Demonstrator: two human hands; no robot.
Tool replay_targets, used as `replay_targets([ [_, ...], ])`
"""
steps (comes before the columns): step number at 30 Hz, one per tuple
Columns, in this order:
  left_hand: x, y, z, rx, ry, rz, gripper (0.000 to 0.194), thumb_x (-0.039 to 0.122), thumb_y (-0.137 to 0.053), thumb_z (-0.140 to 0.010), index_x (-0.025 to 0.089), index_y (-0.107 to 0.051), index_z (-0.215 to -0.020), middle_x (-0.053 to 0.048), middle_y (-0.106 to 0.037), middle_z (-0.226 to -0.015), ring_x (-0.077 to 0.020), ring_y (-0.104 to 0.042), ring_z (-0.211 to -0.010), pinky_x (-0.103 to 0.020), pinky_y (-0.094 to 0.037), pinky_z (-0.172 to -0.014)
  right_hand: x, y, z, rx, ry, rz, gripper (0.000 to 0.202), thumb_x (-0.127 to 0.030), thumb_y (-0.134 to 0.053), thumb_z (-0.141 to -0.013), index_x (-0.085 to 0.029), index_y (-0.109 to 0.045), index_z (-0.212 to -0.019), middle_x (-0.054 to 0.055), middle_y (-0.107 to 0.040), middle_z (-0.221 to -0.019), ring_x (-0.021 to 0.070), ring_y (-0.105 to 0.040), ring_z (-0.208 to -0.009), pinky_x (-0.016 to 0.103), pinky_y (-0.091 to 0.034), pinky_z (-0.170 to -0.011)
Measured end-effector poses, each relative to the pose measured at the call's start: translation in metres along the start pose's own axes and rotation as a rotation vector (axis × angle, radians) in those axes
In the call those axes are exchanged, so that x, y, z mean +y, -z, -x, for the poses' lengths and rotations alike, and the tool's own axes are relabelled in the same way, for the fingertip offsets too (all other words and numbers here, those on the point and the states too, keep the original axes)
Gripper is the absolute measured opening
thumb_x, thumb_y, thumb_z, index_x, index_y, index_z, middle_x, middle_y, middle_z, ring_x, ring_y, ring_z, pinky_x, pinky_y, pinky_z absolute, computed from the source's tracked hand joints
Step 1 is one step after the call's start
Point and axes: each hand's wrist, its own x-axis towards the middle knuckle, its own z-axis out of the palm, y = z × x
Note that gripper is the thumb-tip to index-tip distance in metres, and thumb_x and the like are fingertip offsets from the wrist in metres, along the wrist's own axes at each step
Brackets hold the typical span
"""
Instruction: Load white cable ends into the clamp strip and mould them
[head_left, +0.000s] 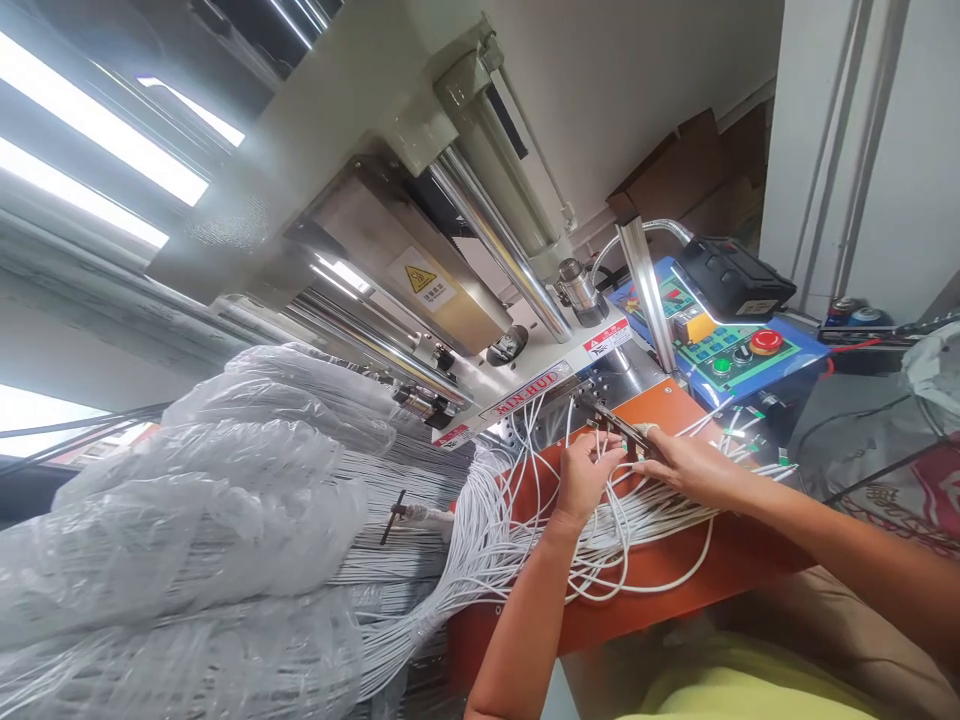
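Observation:
My left hand (pixel 589 472) is closed, its fingertips pinching the end of a white cable close to a small green connector tip. Just right of it, my right hand (pixel 671 465) grips the near end of a narrow dark metal mold plate (pixel 616 425). The plate is tilted at the front of the press, over the orange work table (pixel 652 402). Both hands are close together, and the fingers partly hide the cable end. Below them, a thick bundle of white cables (pixel 487 530) runs across the table, with several green-tipped ends (pixel 784 457) fanned out to the right.
A molding press (pixel 536 385) with chrome columns stands ahead of my hands. To its right is a blue control box (pixel 750 365) with a red button, under a black lamp (pixel 735 278). Plastic-wrapped cable bundles (pixel 225 540) fill the left side, near a T-shaped handle (pixel 393 516).

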Motion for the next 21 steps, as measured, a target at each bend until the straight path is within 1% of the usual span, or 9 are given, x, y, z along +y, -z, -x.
replay_targets([
  [2, 0.004, 0.003, -0.004, 0.052, 0.011, 0.031, 0.021, 0.028, -0.067, -0.083, 0.015, -0.072, -0.099, -0.007, -0.073, -0.094, -0.0171, -0.068, -0.086, -0.028, -0.053, -0.082, 0.001, 0.0, 0.0, -0.001, -0.009, -0.022, 0.031, -0.05, -0.046, -0.093, -0.023, -0.044, -0.109, 0.006, -0.066, -0.086, 0.0249, -0.063, -0.079, 0.028, -0.038, -0.065],
  [4, 0.007, 0.005, -0.008, 0.104, 0.005, 0.02, 0.026, 0.035, -0.057, -0.091, 0.016, -0.071, -0.101, -0.004, -0.072, -0.083, -0.0148, -0.066, -0.08, -0.026, -0.051, -0.08, 0.001, 0.001, 0.0, 0.002, -0.01, -0.04, 0.029, -0.051, -0.047, -0.092, -0.024, -0.044, -0.104, 0.005, -0.065, -0.084, 0.0236, -0.062, -0.077, 0.028, -0.037, -0.064],
  [7, 0.007, 0.006, -0.012, 0.124, 0.036, 0.019, 0.036, 0.042, -0.044, -0.098, 0.015, -0.067, -0.1, 0.002, -0.061, -0.06, -0.0107, -0.056, -0.057, -0.023, -0.047, -0.065, 0.002, 0.001, 0.0, 0.01, -0.005, -0.05, 0.028, -0.05, -0.047, -0.091, -0.024, -0.042, -0.099, 0.004, -0.063, -0.08, 0.0221, -0.061, -0.073, 0.027, -0.036, -0.062],
  [10, 0.002, 0.005, -0.013, 0.168, 0.106, 0.031, 0.03, 0.038, -0.047, -0.096, 0.013, -0.059, -0.109, 0.006, -0.054, -0.052, -0.0093, -0.048, -0.047, -0.021, -0.043, -0.057, 0.003, 0.0, 0.0, 0.016, -0.01, -0.047, 0.028, -0.05, -0.048, -0.091, -0.024, -0.042, -0.097, 0.002, -0.061, -0.076, 0.0211, -0.058, -0.069, 0.027, -0.036, -0.061],
  [12, 0.0, 0.006, -0.013, 0.18, 0.119, 0.052, 0.033, 0.035, -0.049, -0.095, 0.013, -0.054, -0.12, 0.004, -0.061, -0.055, -0.0092, -0.048, -0.047, -0.021, -0.043, -0.056, 0.002, 0.0, 0.0, 0.014, -0.008, -0.06, 0.028, -0.05, -0.049, -0.091, -0.024, -0.043, -0.097, 0.003, -0.062, -0.077, 0.0211, -0.059, -0.07, 0.027, -0.036, -0.062],
  [14, 0.0, 0.008, -0.013, 0.182, 0.083, 0.055, 0.034, 0.034, -0.051, -0.094, 0.014, -0.058, -0.12, -0.002, -0.071, -0.07, -0.0088, -0.051, -0.051, -0.021, -0.045, -0.058, 0.001, 0.001, 0.0, 0.01, -0.005, -0.088, 0.028, -0.049, -0.049, -0.091, -0.023, -0.044, -0.099, 0.005, -0.064, -0.082, 0.0218, -0.06, -0.074, 0.028, -0.037, -0.064],
  [17, 0.0, 0.011, -0.014, 0.208, 0.055, 0.042, 0.026, 0.035, -0.061, -0.087, 0.015, -0.071, -0.102, -0.008, -0.075, -0.089, -0.0108, -0.06, -0.062, -0.023, -0.05, -0.064, -0.001, 0.004, -0.001, 0.004, -0.004, -0.111, 0.028, -0.048, -0.048, -0.091, -0.023, -0.045, -0.101, 0.007, -0.066, -0.088, 0.023, -0.061, -0.079, 0.029, -0.038, -0.067],
  [19, -0.002, 0.013, -0.015, 0.194, 0.063, 0.051, 0.022, 0.032, -0.067, -0.082, 0.015, -0.074, -0.093, -0.007, -0.076, -0.088, -0.0139, -0.065, -0.071, -0.025, -0.053, -0.069, -0.002, 0.005, -0.001, -0.003, -0.01, -0.104, 0.028, -0.049, -0.048, -0.09, -0.023, -0.045, -0.099, 0.008, -0.065, -0.088, 0.0238, -0.061, -0.08, 0.029, -0.038, -0.067],
  [21, -0.005, 0.013, -0.014, 0.13, 0.038, 0.03, 0.017, 0.029, -0.069, -0.08, 0.016, -0.075, -0.088, -0.006, -0.075, -0.085, -0.0159, -0.068, -0.075, -0.027, -0.054, -0.073, -0.002, 0.005, -0.001, -0.004, -0.012, -0.098, 0.029, -0.05, -0.048, -0.09, -0.023, -0.045, -0.1, 0.008, -0.065, -0.088, 0.0244, -0.061, -0.081, 0.029, -0.038, -0.067],
])
